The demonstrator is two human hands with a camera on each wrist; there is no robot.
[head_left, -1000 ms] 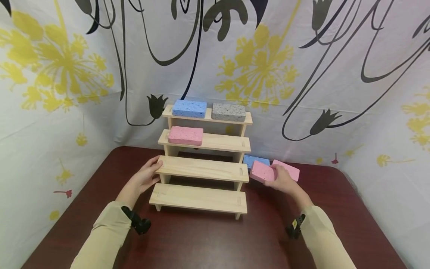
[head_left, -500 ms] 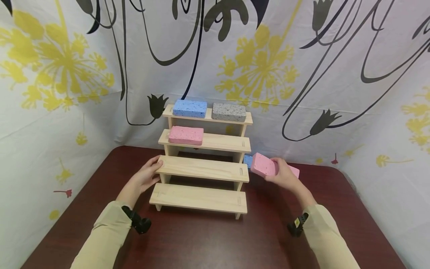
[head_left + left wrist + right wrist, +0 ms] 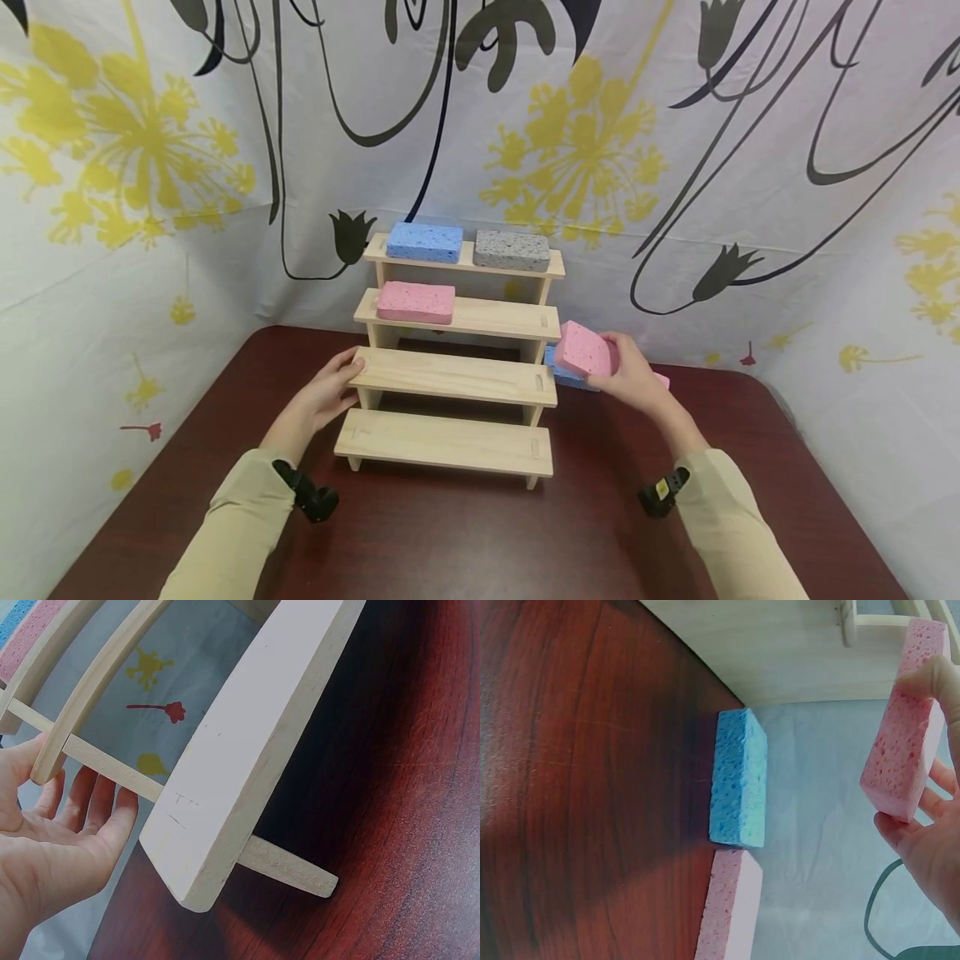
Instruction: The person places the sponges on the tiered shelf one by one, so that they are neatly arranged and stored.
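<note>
My left hand (image 3: 324, 393) holds the left end of the second-lowest step of a wooden step shelf (image 3: 450, 375). In the left wrist view the thumb lies by that step's edge, the fingers under it. Right of the shelf, my right hand (image 3: 632, 377) grips a pink sponge (image 3: 583, 350), raised off the table and tilted. Below it, a blue sponge (image 3: 736, 780) and another pink sponge (image 3: 727, 907) lie end to end on the table. On the shelf, a blue sponge (image 3: 424, 242) and a grey sponge (image 3: 512, 250) occupy the top step; a pink sponge (image 3: 416, 302) sits one step lower.
The shelf stands on a dark red wooden table (image 3: 450, 542) with rounded far corners. Patterned white fabric (image 3: 675, 208) hangs behind and at both sides. Each wrist carries a small black camera, such as the left wrist camera (image 3: 311, 496).
My right hand has lifted the pink sponge higher, first tilting it and then bringing it slightly left toward the shelf. My left hand has stayed where it was.
</note>
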